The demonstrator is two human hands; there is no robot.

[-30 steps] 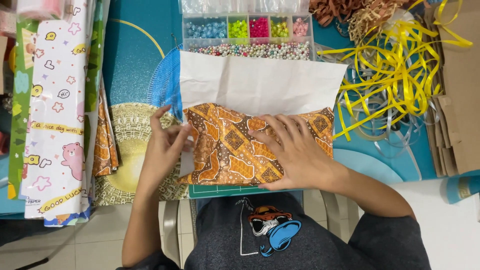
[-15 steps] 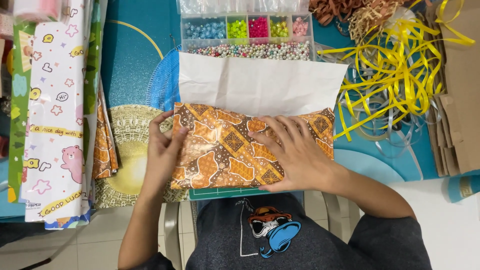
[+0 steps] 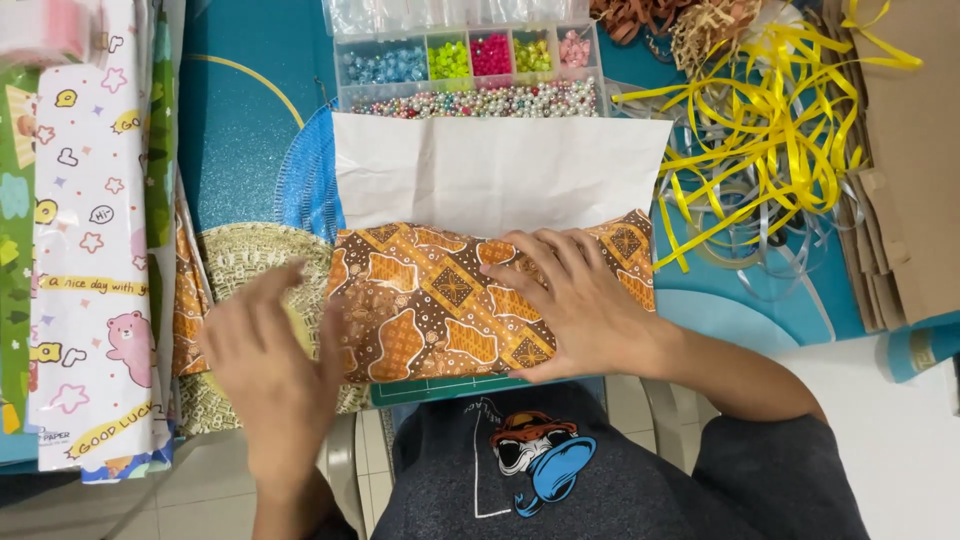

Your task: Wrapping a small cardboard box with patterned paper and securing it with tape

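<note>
- Head view: your right hand [image 3: 585,305] lies flat, fingers spread, pressing down on the batik-patterned wrapped parcel [image 3: 440,305] at the near edge of the teal surface [image 3: 240,120].
- The white flap of paper [image 3: 500,175] stands unfolded on the parcel's far side, just in front of the bead organiser box [image 3: 470,65].
- Your left hand [image 3: 270,365] has come off the parcel's left end, where it was pinching the fold a moment ago; it now hovers open, gripping nothing, just left of the parcel over the woven mat [image 3: 250,250]. It is motion-blurred, so whether a fingertip touches the paper is hard to say.
- That means the left end fold looks released, and only your right hand holds the parcel in place.
- Yellow ribbon [image 3: 760,110] lies tangled far right; printed gift-wrap sheets [image 3: 90,250] lie far left.
</note>
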